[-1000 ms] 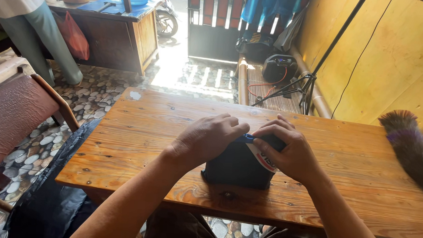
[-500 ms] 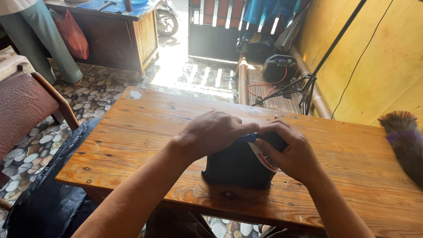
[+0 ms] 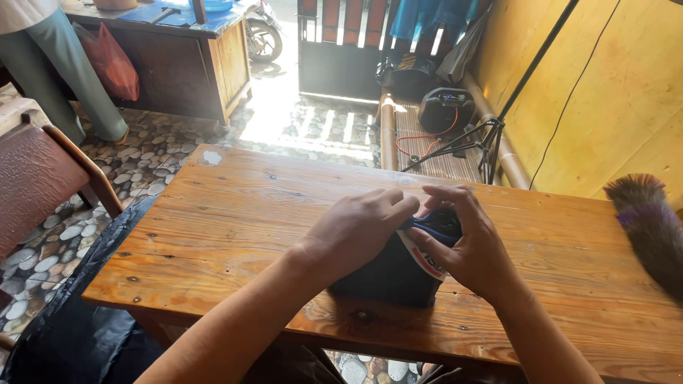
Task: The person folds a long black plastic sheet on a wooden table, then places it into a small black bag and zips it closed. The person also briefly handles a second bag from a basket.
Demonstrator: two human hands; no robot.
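A dark folded cloth item (image 3: 388, 276) with a white and blue patch lies on the wooden table (image 3: 222, 232) in front of me. My left hand (image 3: 359, 228) rests on its top left, fingers curled over the edge. My right hand (image 3: 471, 249) grips its right side, thumb and fingers pinching the blue fold at the top. The two hands nearly meet over the cloth and hide much of its upper part.
A feather duster (image 3: 658, 236) lies at the table's right end. A padded chair (image 3: 14, 190) stands to the left. A person in green trousers (image 3: 60, 68) stands by a wooden counter (image 3: 200, 60). A tripod (image 3: 488, 137) and a bamboo bench (image 3: 430, 138) sit beyond the table, with a yellow wall (image 3: 635, 90) to the right.
Both hands stay on the dark cloth. The fingers have shifted slightly along its top edge, with the right hand's fingers now raised over the blue fold.
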